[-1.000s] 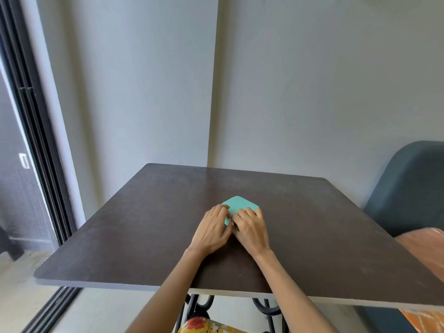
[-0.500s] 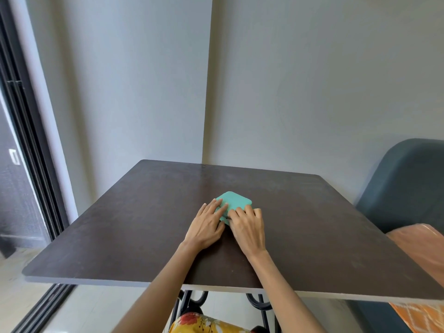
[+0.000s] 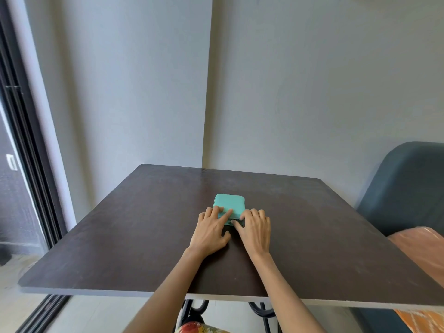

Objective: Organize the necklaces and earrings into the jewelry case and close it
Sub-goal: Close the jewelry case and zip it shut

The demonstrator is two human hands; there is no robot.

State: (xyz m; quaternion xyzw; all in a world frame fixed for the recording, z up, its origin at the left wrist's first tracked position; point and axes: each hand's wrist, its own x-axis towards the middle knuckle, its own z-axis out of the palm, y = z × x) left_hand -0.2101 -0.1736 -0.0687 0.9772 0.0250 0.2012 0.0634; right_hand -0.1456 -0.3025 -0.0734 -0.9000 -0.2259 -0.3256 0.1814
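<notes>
A small teal jewelry case point(image 3: 229, 204) lies closed on the dark brown table point(image 3: 144, 236), near its middle. My left hand point(image 3: 211, 230) lies flat on the table with its straight fingers pressing on the near left part of the case's lid. My right hand point(image 3: 254, 230) is at the case's near right corner, its fingers curled at the front edge. No necklaces or earrings are visible.
A dark blue-grey armchair point(image 3: 408, 188) stands right of the table, with an orange cushion point(image 3: 418, 246) below it. Grey walls meet behind the table. A dark sliding-door frame point(image 3: 26, 164) runs down the left.
The case has turned from a diamond-like angle to lie square to me. Both hands have spread slightly apart on its near edge.
</notes>
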